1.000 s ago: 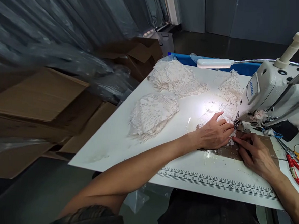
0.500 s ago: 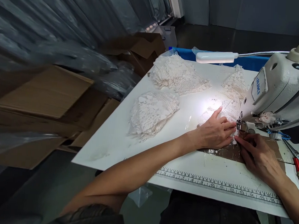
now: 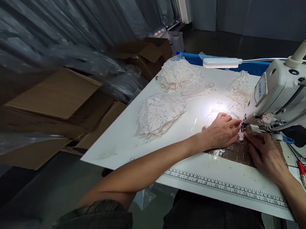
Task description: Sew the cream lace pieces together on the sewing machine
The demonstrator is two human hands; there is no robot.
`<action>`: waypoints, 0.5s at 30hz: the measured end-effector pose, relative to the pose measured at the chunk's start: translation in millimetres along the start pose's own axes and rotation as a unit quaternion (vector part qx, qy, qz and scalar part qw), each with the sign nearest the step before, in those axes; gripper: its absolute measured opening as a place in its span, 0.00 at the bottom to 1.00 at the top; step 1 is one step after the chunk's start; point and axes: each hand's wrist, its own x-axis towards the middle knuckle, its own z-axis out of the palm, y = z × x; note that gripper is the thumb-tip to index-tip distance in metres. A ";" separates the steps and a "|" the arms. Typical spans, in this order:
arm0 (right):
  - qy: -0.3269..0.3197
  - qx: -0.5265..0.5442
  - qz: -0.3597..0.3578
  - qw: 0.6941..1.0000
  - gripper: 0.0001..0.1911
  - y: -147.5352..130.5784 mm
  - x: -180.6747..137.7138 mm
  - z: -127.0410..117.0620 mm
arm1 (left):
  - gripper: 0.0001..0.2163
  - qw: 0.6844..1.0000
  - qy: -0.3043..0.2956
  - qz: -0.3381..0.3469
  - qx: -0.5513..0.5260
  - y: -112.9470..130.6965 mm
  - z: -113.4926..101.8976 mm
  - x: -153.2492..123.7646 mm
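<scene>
White lace (image 3: 227,108) lies under the lamp glow and runs to the presser foot (image 3: 243,127) of a sewing machine (image 3: 279,87). On that lace rests my left hand (image 3: 223,131), its fingers bent and drawn together on the fabric just left of the foot. My right hand (image 3: 263,152) is at the foot's near side, fingertips closed on the lace's edge. The exact grip of both hands is partly hidden. More lace (image 3: 240,83) trails behind, beside the machine head.
Two lace piles, one at the back (image 3: 183,76) and one nearer (image 3: 160,115), lie on the white table (image 3: 109,146). A lamp (image 3: 222,62) hangs above. Red-handled scissors (image 3: 304,177) lie right. A printed ruler (image 3: 226,188) follows the front edge. Cardboard boxes (image 3: 53,93) stand left.
My left hand's fingers have bent and its thumb has drawn in, where they lay flatter before. My right fingertips sit slightly closer to the presser foot. The view has shifted a little.
</scene>
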 end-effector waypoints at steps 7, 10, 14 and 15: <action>-0.052 0.111 0.065 0.990 0.16 7.6 1.6 -22.7 | 0.10 0.977 0.029 0.159 -0.140 -24.3 -11.6 -1.4; -0.088 0.114 0.058 0.988 0.14 4.9 10.0 -29.4 | 0.10 0.967 0.020 0.188 -0.173 -24.6 -8.3 0.7; -0.096 0.097 0.032 0.990 0.13 -0.1 16.0 -25.4 | 0.11 0.967 0.083 0.092 -0.223 -16.9 1.1 4.5; -0.088 0.091 0.022 0.992 0.13 -1.4 15.6 -22.3 | 0.10 0.962 0.109 0.051 -0.243 -14.9 2.5 5.3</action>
